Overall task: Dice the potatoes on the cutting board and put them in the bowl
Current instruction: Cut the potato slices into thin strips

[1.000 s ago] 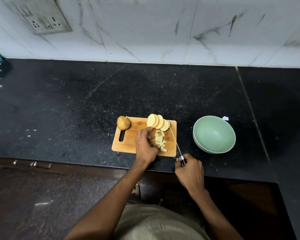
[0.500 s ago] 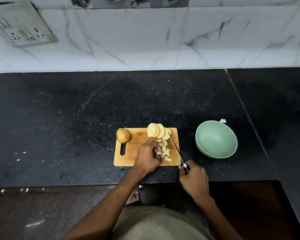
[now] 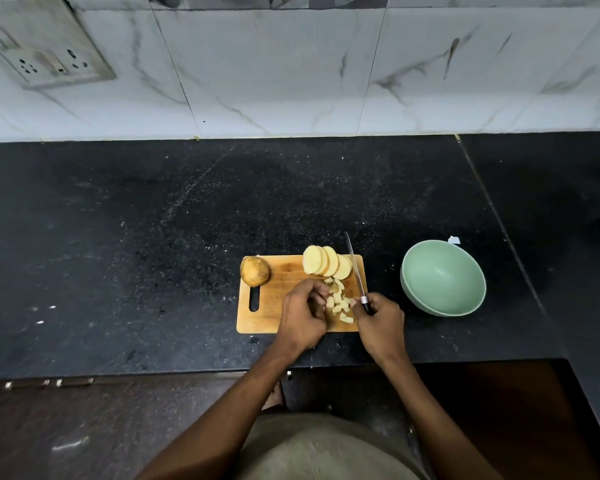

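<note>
On the cutting board [image 3: 274, 306], the left hand [image 3: 302, 315] curls beside the diced potato [image 3: 338, 303] (grasp unclear); the right hand [image 3: 380, 322] grips the knife [image 3: 355, 268]. The bowl [image 3: 443, 277] sits right on the worktop [image 3: 153, 254].

Dim, soft overhead light; wide-angle bowing and slight blur at edges.

A black speckled stone counter [image 3: 153, 237] runs across the view, with a seam line [image 3: 499, 230] cutting it toward the right end. Behind its back edge rises a wall of white marble-patterned tiles [image 3: 291, 74], and a socket plate [image 3: 49, 53] is mounted at the wall's upper left. A small white scrap [image 3: 454, 240] lies on the counter. Below the counter's front edge are dark wooden cabinet fronts [image 3: 84, 427].
</note>
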